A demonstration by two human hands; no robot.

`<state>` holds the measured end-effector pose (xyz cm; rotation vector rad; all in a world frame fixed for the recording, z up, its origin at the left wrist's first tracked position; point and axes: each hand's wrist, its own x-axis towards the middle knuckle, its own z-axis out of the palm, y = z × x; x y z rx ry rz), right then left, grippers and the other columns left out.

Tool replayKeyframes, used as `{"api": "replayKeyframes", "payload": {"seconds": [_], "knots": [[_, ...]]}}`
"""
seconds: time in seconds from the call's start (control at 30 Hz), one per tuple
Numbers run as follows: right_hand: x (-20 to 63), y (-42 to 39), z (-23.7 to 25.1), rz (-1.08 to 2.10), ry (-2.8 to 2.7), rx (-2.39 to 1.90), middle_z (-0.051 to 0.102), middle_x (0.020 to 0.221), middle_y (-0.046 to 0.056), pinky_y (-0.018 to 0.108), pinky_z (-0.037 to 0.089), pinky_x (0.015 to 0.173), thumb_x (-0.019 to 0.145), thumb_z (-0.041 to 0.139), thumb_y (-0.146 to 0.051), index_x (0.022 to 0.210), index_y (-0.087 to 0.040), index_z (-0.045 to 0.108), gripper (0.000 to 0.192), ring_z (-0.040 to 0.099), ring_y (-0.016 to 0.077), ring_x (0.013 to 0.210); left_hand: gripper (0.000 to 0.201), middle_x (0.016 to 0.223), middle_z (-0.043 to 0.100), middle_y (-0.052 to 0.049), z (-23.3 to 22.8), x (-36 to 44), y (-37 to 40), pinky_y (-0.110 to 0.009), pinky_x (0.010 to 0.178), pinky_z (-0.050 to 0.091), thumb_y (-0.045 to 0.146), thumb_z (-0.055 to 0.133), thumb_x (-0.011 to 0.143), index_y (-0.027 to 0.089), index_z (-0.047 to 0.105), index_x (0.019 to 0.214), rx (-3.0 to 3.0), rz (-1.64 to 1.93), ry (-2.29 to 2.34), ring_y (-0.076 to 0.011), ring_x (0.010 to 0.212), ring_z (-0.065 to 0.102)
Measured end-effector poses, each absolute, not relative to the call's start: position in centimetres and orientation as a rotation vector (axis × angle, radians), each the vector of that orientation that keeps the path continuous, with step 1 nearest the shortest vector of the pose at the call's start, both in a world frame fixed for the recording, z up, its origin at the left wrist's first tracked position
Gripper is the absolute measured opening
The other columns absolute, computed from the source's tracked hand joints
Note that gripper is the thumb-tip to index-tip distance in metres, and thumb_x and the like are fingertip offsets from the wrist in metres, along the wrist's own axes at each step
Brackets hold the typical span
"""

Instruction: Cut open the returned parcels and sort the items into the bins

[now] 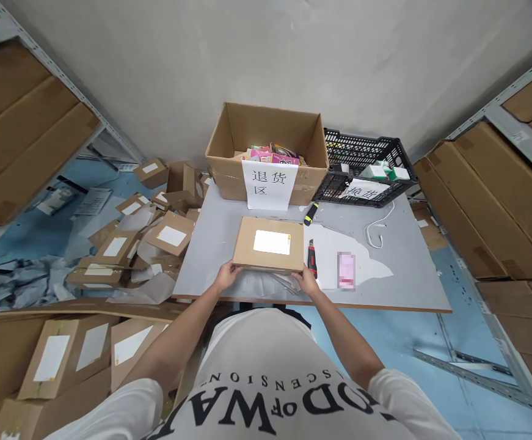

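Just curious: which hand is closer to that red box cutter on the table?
Right. The right hand grips the parcel corner just beside the red box cutter; the left hand is across the parcel.

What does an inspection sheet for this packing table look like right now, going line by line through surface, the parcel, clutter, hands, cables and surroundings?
Surface: grey table, a pale patch on the right part.
Job's things: flat parcel with a white label, lying on wrapping paper at the front edge.
Clutter: red cutter, black-and-yellow tool, pink item, open carton with a paper sign, black crate.
Hands: left hand on the parcel's near left corner; right hand on the near right corner.
Cables: white cable loose on the table.
Surroundings: parcels heaped on the floor at left; shelves of cartons on both sides.
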<state>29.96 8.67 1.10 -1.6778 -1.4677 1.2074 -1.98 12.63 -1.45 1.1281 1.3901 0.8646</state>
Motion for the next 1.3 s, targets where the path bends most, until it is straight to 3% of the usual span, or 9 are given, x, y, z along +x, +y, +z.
{"api": "replayKeyframes", "payload": {"seconds": [0.2, 0.4, 0.6, 0.8, 1.1, 1.3], "knots": [[29.6, 9.1, 1.8, 1.156, -1.492, -1.683, 0.068, 0.105, 0.008, 0.039, 0.046, 0.088, 0.08, 0.053, -0.029, 0.117, -0.021, 0.054, 0.038, 0.063, 0.0239, 0.097, 0.048, 0.095, 0.071, -0.012, -0.8, -1.7, 13.0, -0.045, 0.095, 0.043, 0.056, 0.069, 0.056, 0.017, 0.063, 0.084, 1.152, 0.883, 1.393, -0.0289, 0.099, 0.063], [31.1, 11.5, 5.4, 1.038, -1.64, -1.788, 0.07, 0.087, 0.007, 0.032, 0.046, 0.071, 0.082, 0.052, -0.04, 0.097, -0.02, 0.064, 0.028, 0.063, 0.0231, 0.079, 0.045, 0.093, 0.072, -0.009, 3.4, -2.5, 14.4, -0.038, 0.086, 0.048, 0.054, 0.064, 0.066, 0.017, 0.066, 0.091, 1.331, 0.847, 1.411, -0.0271, 0.093, 0.064], [31.6, 15.0, 10.4, 0.823, -1.803, -1.903, 0.067, 0.07, 0.004, 0.025, 0.037, 0.06, 0.082, 0.049, -0.046, 0.082, -0.018, 0.067, 0.033, 0.057, 0.0172, 0.065, 0.042, 0.09, 0.073, -0.005, 8.0, -1.8, 16.7, -0.027, 0.074, 0.047, 0.052, 0.056, 0.075, 0.016, 0.069, 0.091, 1.491, 0.856, 1.571, -0.0229, 0.089, 0.065], [31.4, 16.5, 11.0, 0.739, -1.833, -2.008, 0.062, 0.059, 0.004, 0.023, 0.031, 0.054, 0.084, 0.041, -0.056, 0.067, -0.018, 0.064, 0.047, 0.053, 0.0156, 0.058, 0.042, 0.082, 0.074, -0.006, 8.3, -1.0, 17.7, -0.025, 0.064, 0.046, 0.054, 0.058, 0.073, 0.016, 0.072, 0.083, 1.423, 0.869, 1.732, -0.0238, 0.081, 0.067], [31.6, 19.0, 9.5, 0.901, -1.694, -2.068, 0.066, 0.064, 0.006, 0.023, 0.036, 0.058, 0.081, 0.045, -0.057, 0.072, -0.018, 0.068, 0.046, 0.059, 0.0172, 0.063, 0.052, 0.097, 0.072, -0.009, 6.0, -1.2, 19.3, -0.033, 0.082, 0.049, 0.054, 0.065, 0.067, 0.014, 0.071, 0.101, 1.17, 0.937, 1.6, -0.0268, 0.095, 0.065], [31.9, 20.9, 8.2, 1.027, -1.411, -2.031, 0.066, 0.062, 0.004, 0.025, 0.04, 0.06, 0.073, 0.048, -0.069, 0.068, -0.016, 0.068, 0.056, 0.059, 0.0169, 0.06, 0.076, 0.122, 0.061, -0.01, 4.7, -1.0, 19.5, -0.037, 0.097, 0.044, 0.058, 0.07, 0.061, 0.014, 0.059, 0.121, 1.048, 1.016, 1.293, -0.0264, 0.111, 0.058]]}}
